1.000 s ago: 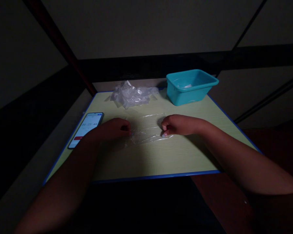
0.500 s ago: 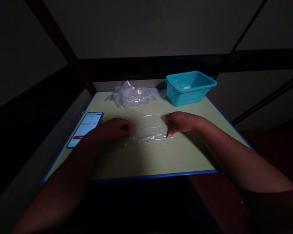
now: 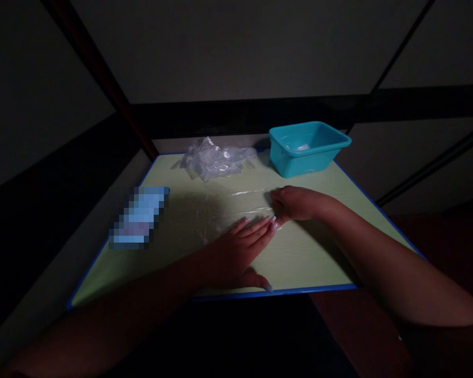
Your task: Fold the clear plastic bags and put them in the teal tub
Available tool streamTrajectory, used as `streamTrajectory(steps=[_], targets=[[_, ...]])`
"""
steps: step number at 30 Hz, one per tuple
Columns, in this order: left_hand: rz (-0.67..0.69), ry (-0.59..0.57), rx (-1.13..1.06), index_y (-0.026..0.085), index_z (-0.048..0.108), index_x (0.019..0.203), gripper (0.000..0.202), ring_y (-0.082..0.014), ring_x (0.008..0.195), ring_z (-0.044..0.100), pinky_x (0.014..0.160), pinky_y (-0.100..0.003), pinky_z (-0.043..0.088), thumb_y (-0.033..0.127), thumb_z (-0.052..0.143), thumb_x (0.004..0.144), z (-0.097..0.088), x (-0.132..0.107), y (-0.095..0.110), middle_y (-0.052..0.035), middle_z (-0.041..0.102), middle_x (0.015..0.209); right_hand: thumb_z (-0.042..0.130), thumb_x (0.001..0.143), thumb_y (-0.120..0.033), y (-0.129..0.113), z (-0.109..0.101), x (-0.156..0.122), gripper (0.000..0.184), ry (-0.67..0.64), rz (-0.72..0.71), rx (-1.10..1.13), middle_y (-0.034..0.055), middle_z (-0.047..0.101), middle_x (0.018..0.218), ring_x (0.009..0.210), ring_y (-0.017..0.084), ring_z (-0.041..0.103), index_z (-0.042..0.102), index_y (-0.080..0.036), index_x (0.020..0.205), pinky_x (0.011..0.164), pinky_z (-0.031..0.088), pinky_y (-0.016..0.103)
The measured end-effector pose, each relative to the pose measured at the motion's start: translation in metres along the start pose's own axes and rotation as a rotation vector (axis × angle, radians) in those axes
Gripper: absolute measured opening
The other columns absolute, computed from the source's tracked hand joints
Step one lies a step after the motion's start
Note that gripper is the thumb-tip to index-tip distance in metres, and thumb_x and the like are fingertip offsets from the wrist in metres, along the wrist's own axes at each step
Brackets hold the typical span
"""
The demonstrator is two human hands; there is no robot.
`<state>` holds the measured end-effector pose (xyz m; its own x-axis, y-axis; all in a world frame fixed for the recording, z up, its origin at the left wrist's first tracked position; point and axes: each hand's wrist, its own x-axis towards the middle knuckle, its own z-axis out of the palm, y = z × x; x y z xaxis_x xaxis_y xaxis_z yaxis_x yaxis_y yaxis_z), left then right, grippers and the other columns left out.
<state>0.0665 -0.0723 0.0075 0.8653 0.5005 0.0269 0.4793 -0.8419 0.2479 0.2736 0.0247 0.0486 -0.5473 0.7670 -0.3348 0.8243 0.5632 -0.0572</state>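
Observation:
A clear plastic sheet (image 3: 216, 207) lies flat in the middle of the pale green table (image 3: 307, 252). My left hand (image 3: 240, 252) lies flat on the table, fingers stretched out and together, fingertips at the sheet's near right corner. My right hand (image 3: 295, 203) rests curled at the sheet's right edge, its fingers pinched on that edge beside my left fingertips.
A crumpled pile of clear plastic (image 3: 215, 157) sits at the back of the table. A teal plastic tub (image 3: 308, 148) stands at the back right. A phone (image 3: 140, 216) lies near the left edge. The room around the table is dark.
My left hand left the sheet's left end, swept right and toward me, and now lies flat and open. The folded sheet now lies spread out. My right hand stayed nearly in place.

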Motion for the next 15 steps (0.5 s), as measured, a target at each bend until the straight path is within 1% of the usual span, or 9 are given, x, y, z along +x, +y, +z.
streamTrajectory(steps=[2, 6, 10, 12, 15], targets=[[-0.077, -0.035, 0.003, -0.001, 0.016, 0.149, 0.097, -0.0296, 0.147, 0.01, 0.119, -0.045, 0.012, 0.074, 0.027, 0.088, 0.001, 0.0, 0.0, -0.0246, 0.014, 0.156, 0.078, 0.07, -0.047, 0.001, 0.0, 0.0, 0.042, -0.008, -0.005, 0.002, 0.0088, 0.067, 0.088, 0.075, 0.022, 0.059, 0.062, -0.016, 0.093, 0.059, 0.035, 0.028], [-0.256, -0.07, 0.024, -0.002, 0.02, 0.148, 0.092, -0.0312, 0.147, 0.006, 0.118, -0.044, 0.016, 0.069, 0.03, 0.091, 0.0, -0.004, 0.006, -0.0259, 0.01, 0.156, 0.078, 0.068, -0.049, 0.003, 0.001, 0.0, 0.045, -0.024, -0.005, 0.034, 0.0091, 0.065, 0.09, 0.078, 0.022, 0.058, 0.061, -0.015, 0.093, 0.061, 0.036, 0.028], [-0.397, -0.024, 0.067, -0.003, 0.02, 0.147, 0.094, -0.0364, 0.145, 0.004, 0.116, -0.049, 0.02, 0.069, 0.034, 0.089, 0.005, -0.007, 0.011, -0.0284, 0.011, 0.155, 0.079, 0.066, -0.049, 0.004, 0.002, 0.001, 0.045, -0.022, 0.001, 0.08, 0.0078, 0.064, 0.09, 0.077, 0.021, 0.056, 0.059, -0.017, 0.09, 0.06, 0.035, 0.028], [-0.493, 0.009, 0.115, -0.003, 0.022, 0.147, 0.091, -0.0383, 0.145, 0.007, 0.115, -0.05, 0.023, 0.067, 0.036, 0.089, 0.008, -0.008, 0.006, -0.0296, 0.015, 0.155, 0.08, 0.066, -0.048, 0.005, 0.003, 0.001, 0.044, -0.025, 0.015, 0.104, 0.0065, 0.063, 0.088, 0.075, 0.021, 0.055, 0.057, -0.017, 0.088, 0.059, 0.035, 0.027], [-0.668, 0.021, 0.188, -0.005, 0.027, 0.144, 0.077, -0.037, 0.144, 0.019, 0.114, -0.049, 0.027, 0.054, 0.034, 0.095, 0.007, -0.012, -0.012, -0.0305, 0.025, 0.152, 0.08, 0.066, -0.047, 0.006, 0.004, 0.001, 0.043, -0.023, 0.013, 0.124, 0.0055, 0.062, 0.087, 0.074, 0.02, 0.055, 0.055, -0.018, 0.086, 0.058, 0.034, 0.027]])
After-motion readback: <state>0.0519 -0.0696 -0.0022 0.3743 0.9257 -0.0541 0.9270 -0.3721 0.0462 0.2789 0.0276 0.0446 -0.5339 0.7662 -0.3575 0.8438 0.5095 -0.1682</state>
